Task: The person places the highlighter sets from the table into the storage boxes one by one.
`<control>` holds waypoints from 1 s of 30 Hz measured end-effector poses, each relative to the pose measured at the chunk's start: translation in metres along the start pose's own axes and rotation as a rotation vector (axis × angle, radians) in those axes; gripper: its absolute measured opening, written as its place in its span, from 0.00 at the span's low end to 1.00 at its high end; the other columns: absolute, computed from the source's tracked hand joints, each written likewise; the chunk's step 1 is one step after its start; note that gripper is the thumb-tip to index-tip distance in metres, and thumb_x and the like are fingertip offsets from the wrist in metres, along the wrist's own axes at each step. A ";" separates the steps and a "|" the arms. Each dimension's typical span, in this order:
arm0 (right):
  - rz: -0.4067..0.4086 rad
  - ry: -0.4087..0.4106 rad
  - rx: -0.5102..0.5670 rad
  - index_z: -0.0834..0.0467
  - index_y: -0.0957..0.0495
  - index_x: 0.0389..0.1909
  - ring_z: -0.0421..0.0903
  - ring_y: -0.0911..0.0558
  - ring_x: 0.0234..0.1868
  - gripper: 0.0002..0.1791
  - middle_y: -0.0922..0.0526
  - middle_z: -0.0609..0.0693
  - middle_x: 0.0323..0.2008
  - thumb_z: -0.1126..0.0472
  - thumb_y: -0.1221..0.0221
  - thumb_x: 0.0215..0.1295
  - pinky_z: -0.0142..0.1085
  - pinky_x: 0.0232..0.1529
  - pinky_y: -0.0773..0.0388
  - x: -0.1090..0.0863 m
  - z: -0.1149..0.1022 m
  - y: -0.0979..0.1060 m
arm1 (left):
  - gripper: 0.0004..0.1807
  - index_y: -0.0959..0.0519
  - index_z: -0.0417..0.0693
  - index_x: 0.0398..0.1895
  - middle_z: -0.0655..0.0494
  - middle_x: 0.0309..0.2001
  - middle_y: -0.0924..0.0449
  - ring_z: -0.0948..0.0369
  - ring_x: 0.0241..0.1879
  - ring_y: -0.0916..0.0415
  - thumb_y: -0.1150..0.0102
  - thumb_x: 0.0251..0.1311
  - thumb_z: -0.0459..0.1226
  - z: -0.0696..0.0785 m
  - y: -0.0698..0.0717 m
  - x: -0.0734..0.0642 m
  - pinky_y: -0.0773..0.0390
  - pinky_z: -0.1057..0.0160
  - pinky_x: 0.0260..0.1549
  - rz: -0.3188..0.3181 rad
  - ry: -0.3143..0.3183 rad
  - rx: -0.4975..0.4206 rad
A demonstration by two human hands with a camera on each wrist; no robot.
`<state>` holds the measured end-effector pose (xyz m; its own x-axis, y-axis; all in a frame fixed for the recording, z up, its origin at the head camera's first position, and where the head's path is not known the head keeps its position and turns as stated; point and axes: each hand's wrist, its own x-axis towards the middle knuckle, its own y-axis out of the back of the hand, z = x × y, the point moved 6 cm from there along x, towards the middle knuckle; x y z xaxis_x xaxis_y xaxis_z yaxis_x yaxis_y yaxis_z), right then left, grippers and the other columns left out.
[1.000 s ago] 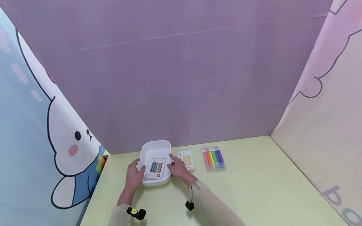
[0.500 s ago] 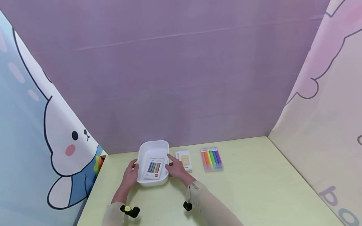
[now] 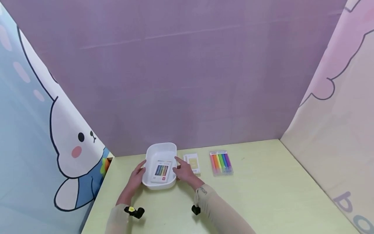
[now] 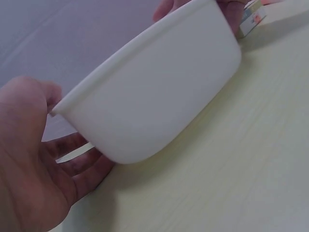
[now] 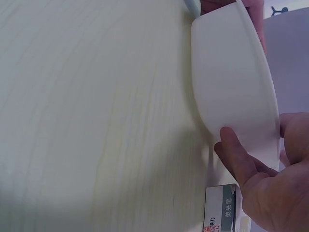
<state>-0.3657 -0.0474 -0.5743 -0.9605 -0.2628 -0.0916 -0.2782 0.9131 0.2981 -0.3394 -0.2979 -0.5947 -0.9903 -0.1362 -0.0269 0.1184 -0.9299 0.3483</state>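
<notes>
A white plastic bin (image 3: 160,148) stands at the back left of the table. Inside it lies a flat white box (image 3: 161,171) with a picture of coloured sticks on its front. My left hand (image 3: 135,177) grips the bin's left side, its thumb at the rim and fingers against the outer wall, as the left wrist view shows. On the opposite side my right hand (image 3: 184,170) grips the bin, thumb over the rim and fingertips (image 5: 227,133) on the outside wall.
Just right of the right hand lie white-and-yellow boxes (image 3: 193,162), partly overlapped by that hand. Further right is a clear pack of rainbow-coloured pens (image 3: 221,162). A purple backdrop (image 3: 187,81) rises behind the table (image 3: 263,188), with printed panels on both sides.
My left hand has moved outward, its thumb shifting from over the bin's inner side to the left rim. The right hand keeps its hold. The view has shifted slightly.
</notes>
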 end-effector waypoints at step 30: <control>0.143 0.280 -0.560 0.58 0.24 0.58 0.48 0.19 0.43 0.20 0.17 0.52 0.42 0.54 0.47 0.71 0.42 0.43 0.22 -0.003 -0.016 0.008 | 0.26 0.43 0.56 0.75 0.36 0.58 0.31 0.47 0.54 0.30 0.58 0.76 0.44 -0.010 -0.006 0.008 0.26 0.59 0.47 -0.010 0.032 -0.066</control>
<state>-0.3655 -0.0441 -0.5562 -0.9324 -0.2911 0.2143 -0.0355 0.6636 0.7472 -0.3470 -0.2970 -0.6068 -0.9888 -0.1366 -0.0599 0.1142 -0.9515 0.2856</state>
